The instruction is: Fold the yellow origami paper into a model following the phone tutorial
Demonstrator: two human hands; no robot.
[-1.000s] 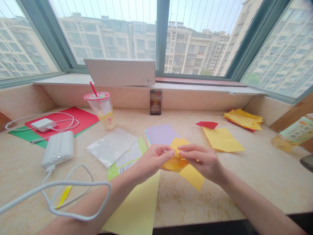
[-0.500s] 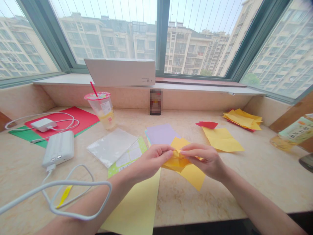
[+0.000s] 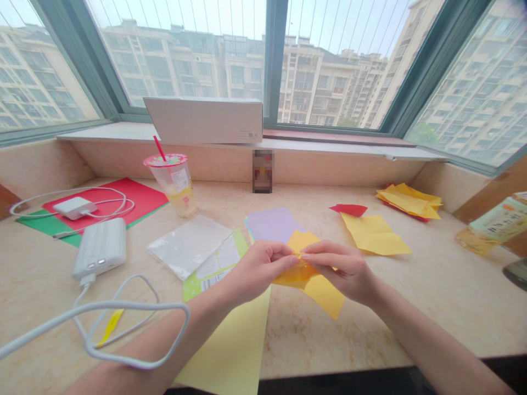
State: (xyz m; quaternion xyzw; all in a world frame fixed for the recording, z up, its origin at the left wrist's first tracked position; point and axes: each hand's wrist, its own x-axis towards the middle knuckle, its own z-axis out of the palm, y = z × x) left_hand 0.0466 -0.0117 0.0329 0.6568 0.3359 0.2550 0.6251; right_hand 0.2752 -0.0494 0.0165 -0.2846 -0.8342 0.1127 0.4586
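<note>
My left hand (image 3: 257, 269) and my right hand (image 3: 341, 269) meet over the middle of the marble counter (image 3: 411, 307). Both pinch a partly folded piece of orange-yellow paper (image 3: 294, 274) between thumb and fingertips, held a little above the surface. A flat orange-yellow sheet (image 3: 325, 296) lies just under my right hand. A pale yellow sheet (image 3: 234, 351) lies beneath my left forearm. A lilac sheet (image 3: 272, 225) sits just beyond my hands.
A plastic cup with a red straw (image 3: 175, 184) stands at the back left. A white power bank (image 3: 101, 248) and its looping cable (image 3: 123, 329) lie at the left. Yellow sheets (image 3: 374, 233), a paper pile (image 3: 409, 202) and a bottle (image 3: 494, 225) lie at the right.
My fingertips have shifted slightly on the folded paper and pressed closer together. The hands stay in the same place.
</note>
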